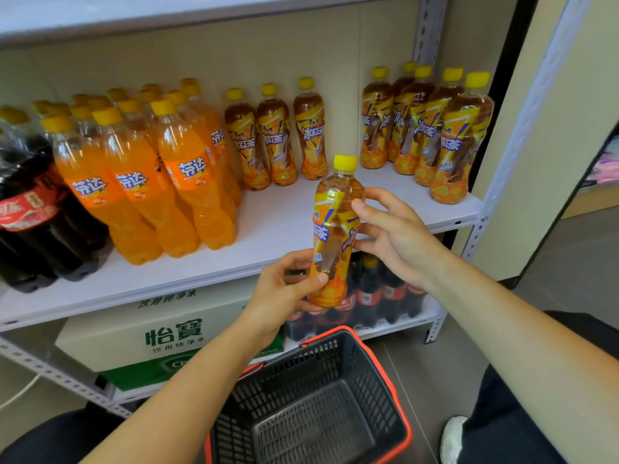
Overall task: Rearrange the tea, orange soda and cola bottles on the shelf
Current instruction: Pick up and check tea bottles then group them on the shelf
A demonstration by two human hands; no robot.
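Now left hand (284, 291) is gripping the base of a tea bottle (338, 195); right hand (395, 236) is curling round its middle. Left of both hands, 芬达 orange sodas (187, 172) are standing.

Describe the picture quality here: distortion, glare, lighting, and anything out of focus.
Head view: wide-angle distortion bows the shelf upright and leans the orange soda bottles outward; lighting is soft and even; the tea bottle held by left hand and right hand is sharp; the upper shelf board is washed out and blurred; the cola bottles at the left edge are soft.
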